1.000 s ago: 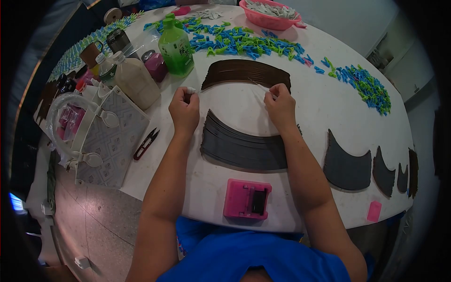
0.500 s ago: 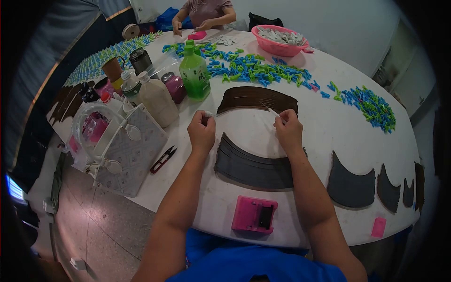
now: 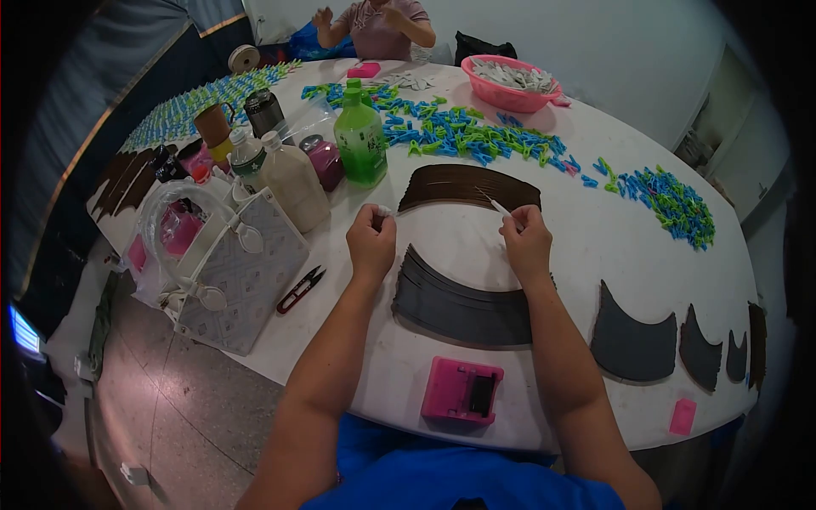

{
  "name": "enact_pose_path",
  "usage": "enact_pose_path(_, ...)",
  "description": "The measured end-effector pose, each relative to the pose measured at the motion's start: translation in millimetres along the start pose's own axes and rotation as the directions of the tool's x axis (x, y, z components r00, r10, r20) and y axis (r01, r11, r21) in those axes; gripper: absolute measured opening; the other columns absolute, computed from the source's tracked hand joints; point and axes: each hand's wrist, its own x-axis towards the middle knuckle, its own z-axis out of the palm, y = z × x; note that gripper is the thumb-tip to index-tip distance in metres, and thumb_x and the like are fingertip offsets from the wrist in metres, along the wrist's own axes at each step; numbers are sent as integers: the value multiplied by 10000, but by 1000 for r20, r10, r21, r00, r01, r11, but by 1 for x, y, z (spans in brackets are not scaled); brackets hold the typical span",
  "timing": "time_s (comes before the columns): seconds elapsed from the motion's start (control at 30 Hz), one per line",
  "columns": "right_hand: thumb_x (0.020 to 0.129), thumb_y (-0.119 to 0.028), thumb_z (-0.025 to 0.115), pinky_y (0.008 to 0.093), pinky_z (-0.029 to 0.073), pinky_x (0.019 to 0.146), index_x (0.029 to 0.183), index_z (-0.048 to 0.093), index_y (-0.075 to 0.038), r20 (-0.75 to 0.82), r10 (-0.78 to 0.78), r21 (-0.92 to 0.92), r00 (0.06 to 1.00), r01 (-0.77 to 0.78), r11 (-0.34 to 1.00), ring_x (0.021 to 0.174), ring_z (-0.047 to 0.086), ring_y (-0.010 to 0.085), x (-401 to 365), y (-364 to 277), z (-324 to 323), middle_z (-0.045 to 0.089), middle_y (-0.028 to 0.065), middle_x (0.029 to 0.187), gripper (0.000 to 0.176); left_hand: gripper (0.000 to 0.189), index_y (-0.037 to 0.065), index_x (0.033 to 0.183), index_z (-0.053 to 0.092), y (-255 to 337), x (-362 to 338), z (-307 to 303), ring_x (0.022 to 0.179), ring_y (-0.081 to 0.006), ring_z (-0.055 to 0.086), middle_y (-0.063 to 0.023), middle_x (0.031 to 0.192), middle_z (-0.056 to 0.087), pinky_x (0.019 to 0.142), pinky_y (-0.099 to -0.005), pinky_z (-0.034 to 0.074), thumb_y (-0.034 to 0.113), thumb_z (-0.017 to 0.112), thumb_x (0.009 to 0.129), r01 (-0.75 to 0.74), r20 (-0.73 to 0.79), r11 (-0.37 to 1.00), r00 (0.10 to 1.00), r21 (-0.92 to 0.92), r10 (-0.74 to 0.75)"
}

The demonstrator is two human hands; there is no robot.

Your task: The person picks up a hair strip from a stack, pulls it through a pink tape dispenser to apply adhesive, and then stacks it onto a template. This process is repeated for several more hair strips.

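Observation:
My left hand [image 3: 372, 242] is closed, its thumb and fingers pressed together, with a small white bit [image 3: 385, 210] showing at the fingertips; what it grips I cannot tell. Between the thumb and fingers of my right hand [image 3: 529, 240] is a slim white pointed tool [image 3: 499, 206]. Its fine tip slants up and left over a curved dark brown strip [image 3: 467, 183] lying on the table. Nearer to me, between my forearms, lies a wide curved dark grey piece [image 3: 463, 319] with slits along its upper side. My right forearm covers its right end.
A pink holder with a black insert [image 3: 463, 391] sits near the table edge. Thread snips [image 3: 301, 289] lie beside a white handbag [image 3: 242, 272]. Blue and green clips [image 3: 476, 132] spread behind a green bottle [image 3: 360, 144]. More grey pieces [image 3: 631, 340] lie rightward. Opposite sits a person [image 3: 378, 30].
The person across the table has raised both hands from the tabletop. My hands keep nearly the same pose, and the whole view has shifted slightly.

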Motion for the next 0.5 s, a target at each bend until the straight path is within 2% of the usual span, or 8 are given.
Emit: enact_pose_path(0.5, 958, -136, 695, 345, 585, 732, 1002, 625, -18, -5, 5, 80, 1000, -4, 997, 778, 751, 220, 1, -7, -3, 729, 119, 841, 144, 88, -2, 935, 644, 10, -2, -1, 640, -97, 556, -28, 712, 643, 622, -292, 475, 82, 662, 915, 19, -1, 1000, 1000, 17, -19)
